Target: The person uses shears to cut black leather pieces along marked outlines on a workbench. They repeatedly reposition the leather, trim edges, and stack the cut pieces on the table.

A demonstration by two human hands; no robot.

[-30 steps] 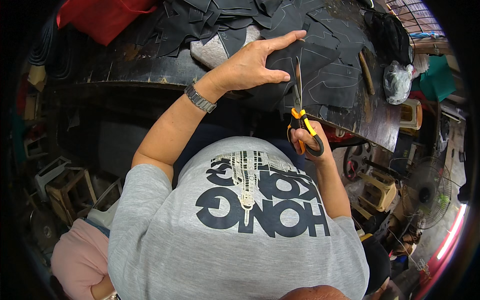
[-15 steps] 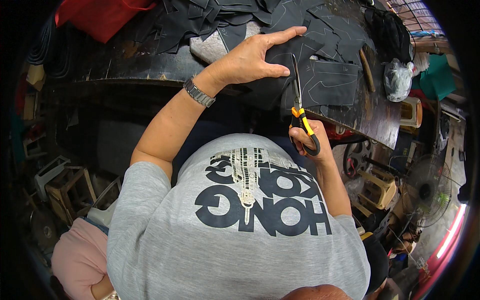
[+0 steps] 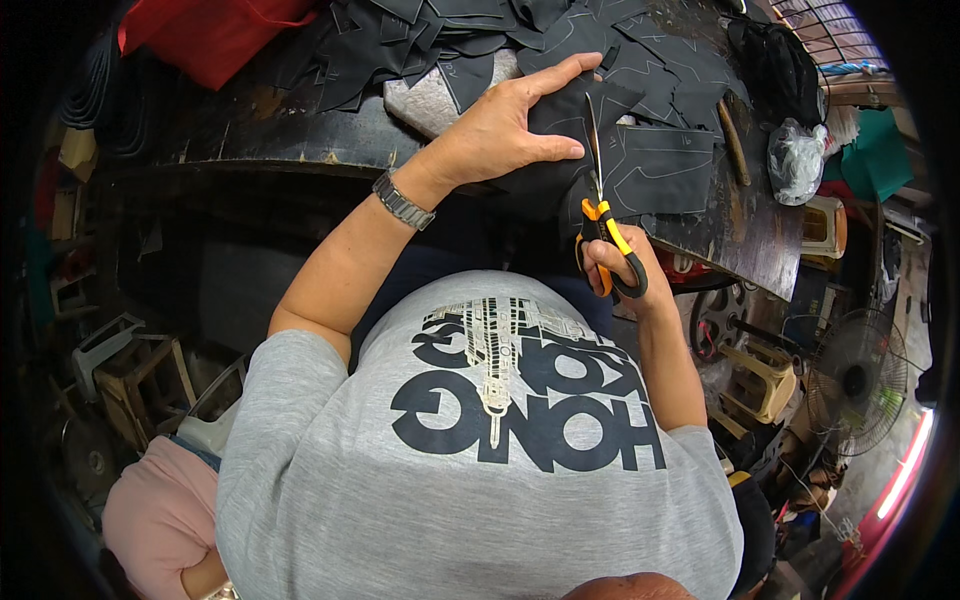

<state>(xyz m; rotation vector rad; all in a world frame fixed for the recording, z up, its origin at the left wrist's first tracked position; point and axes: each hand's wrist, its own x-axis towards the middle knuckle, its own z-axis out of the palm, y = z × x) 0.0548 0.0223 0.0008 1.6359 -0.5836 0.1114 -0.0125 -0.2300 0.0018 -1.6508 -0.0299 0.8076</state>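
Note:
My right hand point(image 3: 640, 265) is closed around the handles of a pair of scissors point(image 3: 607, 222) with orange, yellow and black grips. Its bright upper blade points away from me, over a piece of black sheet material point(image 3: 545, 195) at the table's near edge; the lower blade is mostly hidden. Just left of the blades, my left hand point(image 3: 510, 125) rests on the black material, thumb and index finger spread wide. Its other fingers are hidden. To the right of the blades lies another black sheet point(image 3: 665, 170) marked with pale outlines.
Many cut black pieces point(image 3: 440, 35) are heaped across the dark table point(image 3: 260, 125). A pale stone-like block point(image 3: 425, 105) lies beneath some. Red material point(image 3: 215, 40) is at far left; a wooden stick point(image 3: 735, 145) and plastic bag point(image 3: 797, 160) at right. Someone in pink point(image 3: 160, 510) sits behind left.
The scissors' handles have spread apart, and the tool has shifted slightly right. My left hand has moved only a little, still with thumb and index finger apart.

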